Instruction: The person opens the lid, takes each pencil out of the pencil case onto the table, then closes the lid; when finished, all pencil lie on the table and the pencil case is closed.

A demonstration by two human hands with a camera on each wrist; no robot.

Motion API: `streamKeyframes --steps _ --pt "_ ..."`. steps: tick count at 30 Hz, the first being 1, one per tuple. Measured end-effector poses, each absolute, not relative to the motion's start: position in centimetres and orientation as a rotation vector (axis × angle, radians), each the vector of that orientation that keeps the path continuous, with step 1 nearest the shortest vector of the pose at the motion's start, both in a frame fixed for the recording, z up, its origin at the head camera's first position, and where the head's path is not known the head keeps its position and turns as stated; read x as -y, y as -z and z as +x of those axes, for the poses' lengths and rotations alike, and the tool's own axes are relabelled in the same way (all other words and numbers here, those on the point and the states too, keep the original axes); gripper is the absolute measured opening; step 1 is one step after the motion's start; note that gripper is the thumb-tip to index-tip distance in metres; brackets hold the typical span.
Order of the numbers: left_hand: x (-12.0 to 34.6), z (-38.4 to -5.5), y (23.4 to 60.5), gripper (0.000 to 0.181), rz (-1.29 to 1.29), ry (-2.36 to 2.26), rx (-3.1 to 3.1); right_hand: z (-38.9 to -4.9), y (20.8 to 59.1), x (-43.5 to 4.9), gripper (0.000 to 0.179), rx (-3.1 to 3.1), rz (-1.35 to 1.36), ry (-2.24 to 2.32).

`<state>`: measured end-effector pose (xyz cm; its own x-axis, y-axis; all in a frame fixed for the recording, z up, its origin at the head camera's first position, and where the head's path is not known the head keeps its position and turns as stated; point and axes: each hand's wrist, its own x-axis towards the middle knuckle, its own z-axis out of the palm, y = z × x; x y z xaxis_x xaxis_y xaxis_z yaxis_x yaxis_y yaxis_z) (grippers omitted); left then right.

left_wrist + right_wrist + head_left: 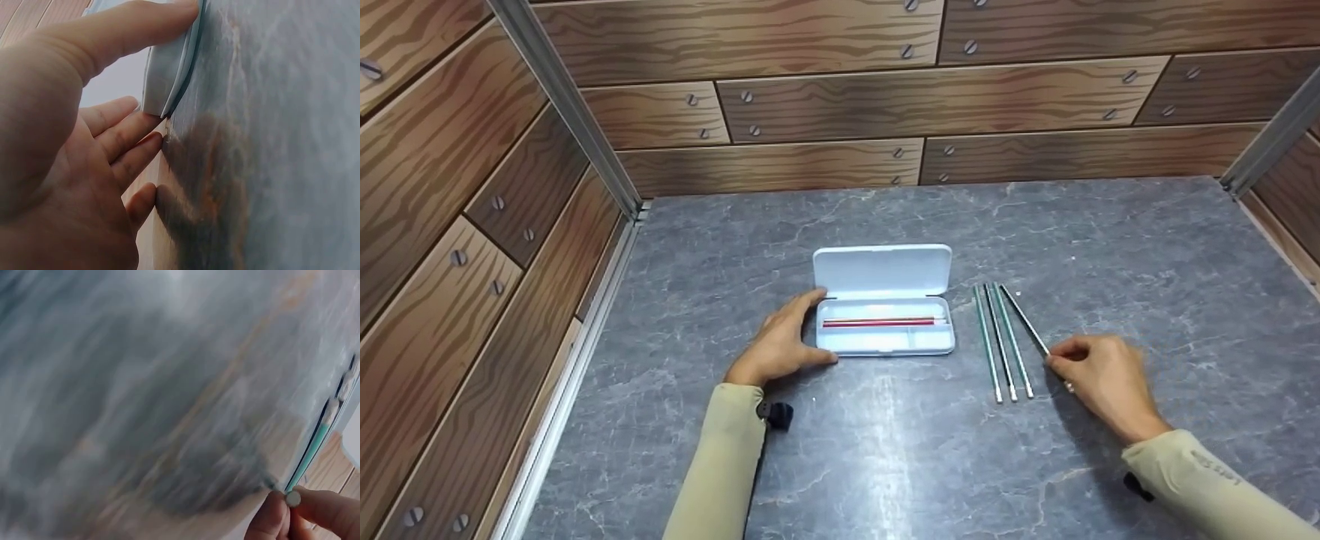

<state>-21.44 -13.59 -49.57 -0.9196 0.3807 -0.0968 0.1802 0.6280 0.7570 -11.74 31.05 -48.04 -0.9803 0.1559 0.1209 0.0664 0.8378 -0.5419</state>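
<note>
A white plastic pencil case (pixel 885 348) lies with its lid (pixel 883 271) raised. In its tray are red-and-dark pencils (pixel 879 322) lying lengthwise. My left hand (pixel 780 337) spans the case's left end, thumb on the front corner and a fingertip near the hinge; the left wrist view shows the thumb on the case wall (pixel 163 84). My right hand (pixel 1106 382) pinches a dark pencil (pixel 1026 319) near its eraser end between thumb and fingers. That pencil slants toward the far tips of several green and dark pencils (pixel 1006 341) lying side by side, right of the case.
The grey marbled tabletop (pixel 840 217) is bounded by wood-plank-patterned walls (pixel 825 112) at the back and sides. Metal frame posts (pixel 577 112) stand at the corners.
</note>
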Motion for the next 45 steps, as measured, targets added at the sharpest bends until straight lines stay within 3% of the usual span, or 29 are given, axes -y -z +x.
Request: streamKeyframes --steps 24,45 --pt "13.6 -21.6 49.5 0.108 0.444 -1.159 -2.614 -12.8 47.7 -29.5 0.021 2.909 -0.196 -0.892" --pt "13.6 -21.8 49.8 0.109 0.491 -1.156 -2.616 -17.5 45.7 -24.2 0.019 2.792 0.116 -0.945"
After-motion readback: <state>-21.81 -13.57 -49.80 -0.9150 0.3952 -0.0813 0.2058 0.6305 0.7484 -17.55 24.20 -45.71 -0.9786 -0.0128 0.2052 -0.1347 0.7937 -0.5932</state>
